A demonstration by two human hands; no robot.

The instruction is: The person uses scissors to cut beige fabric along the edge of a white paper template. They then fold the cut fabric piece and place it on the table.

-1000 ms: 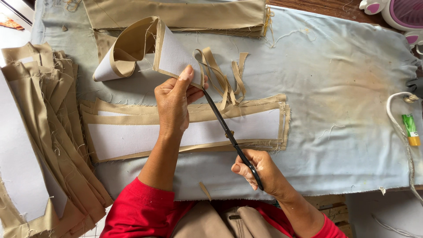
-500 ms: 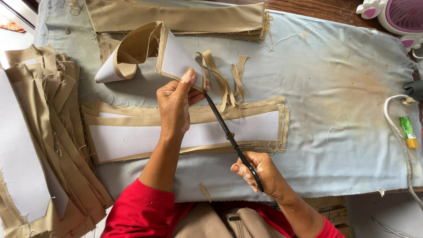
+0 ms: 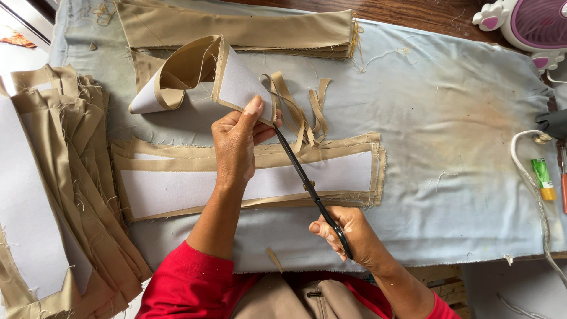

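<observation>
Scissors (image 3: 307, 183) against curled, white-lined khaki strip (image 3: 236, 82)

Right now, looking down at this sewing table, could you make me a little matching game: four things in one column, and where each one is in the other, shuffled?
Things:
1. scissors
2. curled fabric strip
3. glue stick
4. small fan

Places:
A. top right corner of the table
B. pinched in the left hand
C. held in the right hand
D. right edge, beside a white cord

Pairs: 1-C, 2-B, 3-D, 4-A
</observation>
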